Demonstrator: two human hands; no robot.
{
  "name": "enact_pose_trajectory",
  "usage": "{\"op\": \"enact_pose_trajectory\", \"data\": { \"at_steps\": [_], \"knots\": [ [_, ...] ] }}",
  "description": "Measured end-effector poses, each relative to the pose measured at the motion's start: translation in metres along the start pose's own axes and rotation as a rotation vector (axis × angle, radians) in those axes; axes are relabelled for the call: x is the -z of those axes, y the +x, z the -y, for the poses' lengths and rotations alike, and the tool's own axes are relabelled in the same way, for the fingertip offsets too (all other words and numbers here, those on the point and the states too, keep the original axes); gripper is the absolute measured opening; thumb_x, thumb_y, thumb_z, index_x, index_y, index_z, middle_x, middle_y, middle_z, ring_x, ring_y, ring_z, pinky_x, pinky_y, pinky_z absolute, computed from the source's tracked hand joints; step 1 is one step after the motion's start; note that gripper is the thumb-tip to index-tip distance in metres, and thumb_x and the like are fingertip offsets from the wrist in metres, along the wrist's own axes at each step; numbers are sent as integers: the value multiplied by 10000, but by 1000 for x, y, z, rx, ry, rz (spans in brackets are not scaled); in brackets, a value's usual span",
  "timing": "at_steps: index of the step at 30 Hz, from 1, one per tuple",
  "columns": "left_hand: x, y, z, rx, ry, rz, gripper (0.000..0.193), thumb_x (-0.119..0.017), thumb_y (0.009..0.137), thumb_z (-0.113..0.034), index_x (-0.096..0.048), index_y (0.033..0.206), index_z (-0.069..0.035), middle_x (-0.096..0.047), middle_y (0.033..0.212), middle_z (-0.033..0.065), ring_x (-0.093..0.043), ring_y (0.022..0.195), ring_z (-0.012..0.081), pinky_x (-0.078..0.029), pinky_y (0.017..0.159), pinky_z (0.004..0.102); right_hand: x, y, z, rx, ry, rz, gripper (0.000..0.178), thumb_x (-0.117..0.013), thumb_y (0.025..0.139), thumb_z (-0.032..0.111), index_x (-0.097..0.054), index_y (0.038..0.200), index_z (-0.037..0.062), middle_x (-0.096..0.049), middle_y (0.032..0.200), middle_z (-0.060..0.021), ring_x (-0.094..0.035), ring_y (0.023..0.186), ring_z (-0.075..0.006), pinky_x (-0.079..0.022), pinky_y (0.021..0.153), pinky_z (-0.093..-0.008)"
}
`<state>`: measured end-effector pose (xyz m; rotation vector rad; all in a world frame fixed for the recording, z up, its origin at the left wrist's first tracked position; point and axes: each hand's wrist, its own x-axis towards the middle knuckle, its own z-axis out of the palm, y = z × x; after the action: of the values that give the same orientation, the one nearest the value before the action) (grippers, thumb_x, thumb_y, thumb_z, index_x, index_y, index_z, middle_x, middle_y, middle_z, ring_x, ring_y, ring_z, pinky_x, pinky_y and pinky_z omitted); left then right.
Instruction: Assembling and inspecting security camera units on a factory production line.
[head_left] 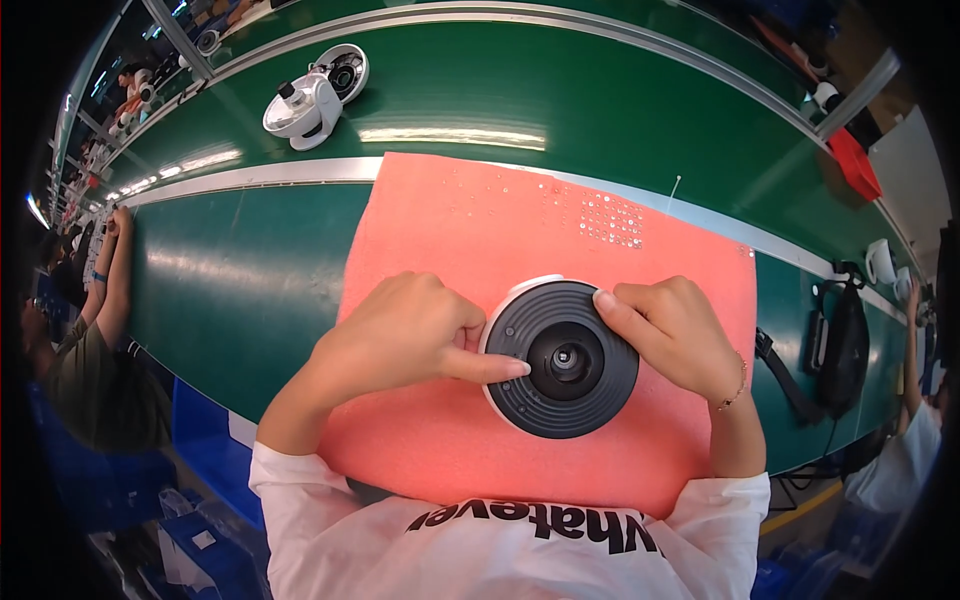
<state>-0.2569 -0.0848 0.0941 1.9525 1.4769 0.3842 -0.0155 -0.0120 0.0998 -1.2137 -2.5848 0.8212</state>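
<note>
A round device base with a black ringed face, a white rim and a dark recessed centre is held up over a salmon-pink cloth. My left hand grips its left edge, the thumb lying across the black face towards the centre and the fingers curled beside the rim. On the upper right edge, my right hand has its thumb pressed on the face; its other fingers are mostly hidden. Several tiny round screws or studs lie on the pink cloth beyond the device.
A white camera-like device with an open round part stands on the green conveyor belt ahead. A black pouch with a strap lies at the right, a red tray farther off. People sit at both sides; blue chairs stand at the left.
</note>
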Motion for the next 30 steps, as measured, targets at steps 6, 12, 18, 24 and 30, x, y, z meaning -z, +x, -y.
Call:
{"op": "enact_pose_trajectory", "data": {
  "at_steps": [6,12,18,24,30],
  "knots": [
    [0,-1,0,73,-69,69,537,-674,707,-534,-607,526,-33,-547,472,71,-547,446,210,-415,479,297,2,12,0,57,-103,-7,551,-467,905,422,-530,513,39,-440,429,-121,-462,410,-286,-361,446,-378],
    [-5,-8,-2,88,-31,4,452,-742,672,-414,-592,545,-7,-551,474,64,-571,451,169,-417,458,268,-1,2,5,111,-183,-75,404,-575,831,380,-563,621,35,-495,543,-110,-499,490,-264,-376,486,-362],
    [-6,-10,0,47,8,-18,540,-660,715,-542,-606,531,-38,-523,452,72,-522,428,213,-406,473,309,-4,-18,27,541,-162,-263,405,-742,648,333,-629,920,56,-548,943,-67,-528,844,-245,-404,736,-365],
    [-9,-9,0,27,38,-50,558,-662,705,-561,-610,537,-32,-506,436,79,-512,419,220,-406,471,316,-2,-21,29,629,-157,11,437,-726,684,199,-610,1086,71,-552,1104,-111,-525,997,-266,-387,851,-402],
    [-8,-10,4,89,222,-19,558,-657,711,-565,-647,589,-21,-527,454,107,-541,453,251,-444,510,336,-12,-17,26,436,-19,-238,559,-682,764,320,-507,1219,47,-524,1180,-191,-528,1053,-332,-425,874,-424]
  ]
}}
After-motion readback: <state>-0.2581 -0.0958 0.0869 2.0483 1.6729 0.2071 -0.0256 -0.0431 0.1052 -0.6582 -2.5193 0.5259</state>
